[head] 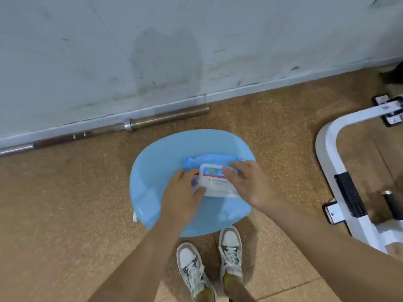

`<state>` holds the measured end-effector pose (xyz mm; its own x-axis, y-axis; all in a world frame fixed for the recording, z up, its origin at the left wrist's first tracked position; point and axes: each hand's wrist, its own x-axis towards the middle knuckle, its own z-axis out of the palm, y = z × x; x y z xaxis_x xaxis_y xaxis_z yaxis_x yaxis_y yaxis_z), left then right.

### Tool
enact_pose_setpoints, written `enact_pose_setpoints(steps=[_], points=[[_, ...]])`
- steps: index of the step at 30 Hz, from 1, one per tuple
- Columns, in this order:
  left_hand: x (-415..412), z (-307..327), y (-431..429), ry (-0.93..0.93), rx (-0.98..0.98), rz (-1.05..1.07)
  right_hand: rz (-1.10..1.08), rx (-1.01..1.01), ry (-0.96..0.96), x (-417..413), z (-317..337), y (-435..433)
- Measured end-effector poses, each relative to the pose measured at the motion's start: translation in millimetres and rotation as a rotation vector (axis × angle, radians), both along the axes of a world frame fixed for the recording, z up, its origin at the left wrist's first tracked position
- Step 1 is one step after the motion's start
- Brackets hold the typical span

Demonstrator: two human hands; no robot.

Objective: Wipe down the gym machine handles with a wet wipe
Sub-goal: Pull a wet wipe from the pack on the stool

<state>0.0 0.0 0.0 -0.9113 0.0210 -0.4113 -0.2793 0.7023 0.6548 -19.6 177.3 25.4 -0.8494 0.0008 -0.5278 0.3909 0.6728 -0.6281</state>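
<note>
Person stands over a light blue basin [152, 162] on the cork-coloured floor [65, 203], shoes [231, 247] at its near rim. Both hands work a wet wipe pack [216, 182] held above the basin. Left hand [183, 192]: grip closed around the pack's left end, thumb on top, apparently to steady it. Right hand [246, 184]: fingertips [229, 170] pinch at the pack's upper edge by the label; judged to be lifting the flap or drawing a wipe. Whether a sheet is already out cannot be told. A blue cloth or bag [209, 159] lies just behind the pack, over the basin.

White machine frame [327, 162] at right, well apart from the hands; black handle grips [349, 197] not yet touched. Barbell [152, 123] lies along the wall base [130, 114].

Stage: early, wipe retrieval only.
</note>
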Motion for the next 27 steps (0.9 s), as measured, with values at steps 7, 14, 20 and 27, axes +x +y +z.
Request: enact_pose_setpoints(steps=[7, 14, 20, 27], points=[[-14, -1, -1, -0.044, -0.211, -0.13, 0.281, 0.253, 0.069, -3, -13, 7], [-7, -3, 0, 0.035, -0.416, -0.291, 0.456, 0.458, 0.157, -3, -10, 1], [-4, -3, 1, 0.005, -0.428, -0.268, 0.578, 0.448, 0.388, -6, -17, 7], [-6, 1, 16, -0.047, -0.21, 0.037, 0.078, 0.057, 0.257, -43, -23, 14]])
